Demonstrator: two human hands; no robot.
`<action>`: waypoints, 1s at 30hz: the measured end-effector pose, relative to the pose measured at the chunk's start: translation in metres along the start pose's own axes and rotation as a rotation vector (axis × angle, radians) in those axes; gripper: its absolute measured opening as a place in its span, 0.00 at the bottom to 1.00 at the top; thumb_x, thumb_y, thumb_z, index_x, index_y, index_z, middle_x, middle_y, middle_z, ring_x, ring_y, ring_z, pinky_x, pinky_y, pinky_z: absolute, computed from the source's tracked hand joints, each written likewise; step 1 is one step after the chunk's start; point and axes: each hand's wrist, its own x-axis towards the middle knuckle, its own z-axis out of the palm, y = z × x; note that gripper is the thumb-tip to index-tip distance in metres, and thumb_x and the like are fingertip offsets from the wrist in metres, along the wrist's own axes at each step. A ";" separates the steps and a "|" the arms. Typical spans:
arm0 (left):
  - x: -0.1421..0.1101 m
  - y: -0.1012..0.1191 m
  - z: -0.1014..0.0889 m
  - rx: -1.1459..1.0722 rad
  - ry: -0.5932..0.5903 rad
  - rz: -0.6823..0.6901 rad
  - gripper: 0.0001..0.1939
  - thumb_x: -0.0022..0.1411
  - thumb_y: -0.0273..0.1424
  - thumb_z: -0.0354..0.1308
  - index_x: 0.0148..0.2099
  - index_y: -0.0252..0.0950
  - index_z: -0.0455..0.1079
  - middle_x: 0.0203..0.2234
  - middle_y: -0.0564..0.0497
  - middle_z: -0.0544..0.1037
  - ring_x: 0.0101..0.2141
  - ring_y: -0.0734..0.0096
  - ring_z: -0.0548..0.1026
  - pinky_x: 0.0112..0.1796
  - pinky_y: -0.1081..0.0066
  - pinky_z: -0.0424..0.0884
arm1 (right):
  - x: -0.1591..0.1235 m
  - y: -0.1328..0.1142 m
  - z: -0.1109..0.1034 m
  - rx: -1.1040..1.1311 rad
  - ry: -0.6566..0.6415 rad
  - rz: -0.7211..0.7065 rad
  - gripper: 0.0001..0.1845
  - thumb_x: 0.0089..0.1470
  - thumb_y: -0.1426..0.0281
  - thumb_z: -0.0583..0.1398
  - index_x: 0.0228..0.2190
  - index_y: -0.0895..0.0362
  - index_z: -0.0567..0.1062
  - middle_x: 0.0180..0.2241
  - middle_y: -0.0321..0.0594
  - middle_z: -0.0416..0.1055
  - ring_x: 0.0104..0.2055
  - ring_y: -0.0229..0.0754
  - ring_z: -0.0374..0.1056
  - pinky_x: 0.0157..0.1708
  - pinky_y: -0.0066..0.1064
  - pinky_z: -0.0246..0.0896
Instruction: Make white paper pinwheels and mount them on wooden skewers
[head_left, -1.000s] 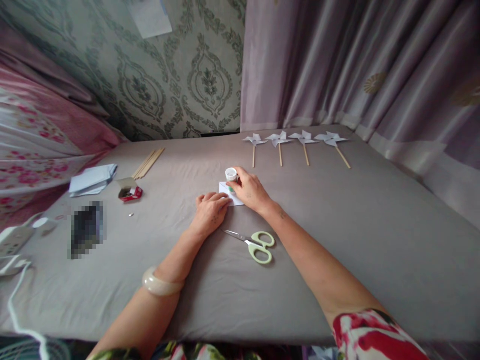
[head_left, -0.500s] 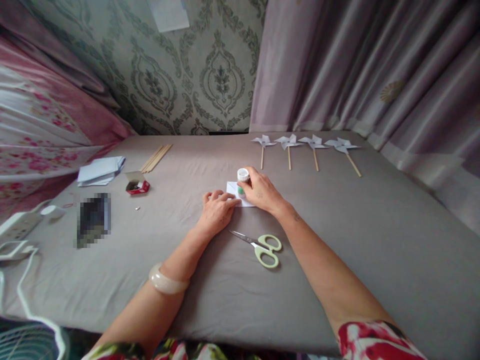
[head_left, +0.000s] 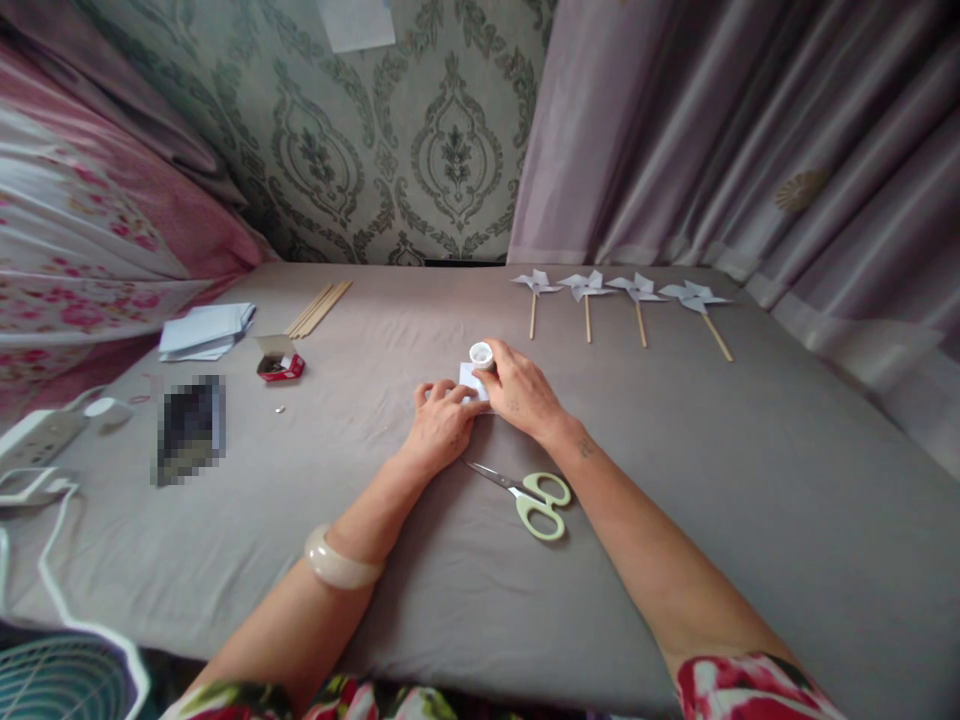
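My right hand (head_left: 525,390) is wrapped round a white glue stick (head_left: 481,356), tilted with its white end up over a small piece of white paper (head_left: 468,379). The glue stick's lower end is hidden by my fingers. My left hand (head_left: 442,422) lies on the paper's near left edge, fingers stretched out and pressing it down. Part of the paper is covered by both hands. Just below them lie scissors (head_left: 525,492) with light green handles, their blades pointing toward my left hand.
Several white paper pinwheels (head_left: 587,286) on sticks lie at the back right. Left are wooden sticks (head_left: 321,310), a paper stack (head_left: 206,332), an open red box (head_left: 280,360), a small shiny piece (head_left: 280,409), a blurred-out dark object (head_left: 191,430) and a power strip (head_left: 41,440).
The glue stick has shifted left across the paper and leans more, with my right hand following. My left hand stays on the paper. The whole view has moved slightly.
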 end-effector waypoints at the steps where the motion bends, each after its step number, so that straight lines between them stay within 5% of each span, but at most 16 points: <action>1: 0.000 0.000 0.000 0.003 0.002 -0.003 0.20 0.62 0.27 0.47 0.49 0.54 0.73 0.46 0.50 0.76 0.50 0.53 0.64 0.51 0.47 0.50 | 0.000 0.000 -0.001 -0.010 0.002 0.004 0.14 0.55 0.73 0.55 0.45 0.57 0.67 0.42 0.50 0.72 0.45 0.50 0.69 0.44 0.38 0.62; 17: -0.001 -0.001 0.002 -0.007 0.001 -0.001 0.20 0.63 0.28 0.47 0.51 0.56 0.71 0.48 0.50 0.75 0.50 0.54 0.63 0.50 0.46 0.50 | 0.003 0.010 -0.012 0.033 -0.046 0.046 0.15 0.53 0.70 0.58 0.44 0.57 0.69 0.36 0.45 0.75 0.37 0.47 0.71 0.36 0.33 0.61; 27: -0.001 -0.001 0.003 -0.037 0.003 -0.008 0.19 0.63 0.28 0.48 0.49 0.55 0.73 0.48 0.51 0.75 0.51 0.52 0.63 0.50 0.46 0.48 | 0.002 0.009 -0.003 0.102 0.064 0.074 0.15 0.52 0.71 0.58 0.43 0.59 0.68 0.38 0.49 0.75 0.39 0.48 0.71 0.39 0.35 0.63; 30: -0.001 -0.003 0.004 -0.056 0.027 -0.005 0.16 0.64 0.30 0.49 0.46 0.52 0.75 0.48 0.50 0.76 0.50 0.54 0.64 0.50 0.48 0.49 | 0.006 0.011 -0.012 0.223 0.197 0.150 0.14 0.50 0.69 0.60 0.40 0.57 0.68 0.35 0.45 0.74 0.36 0.46 0.71 0.38 0.36 0.64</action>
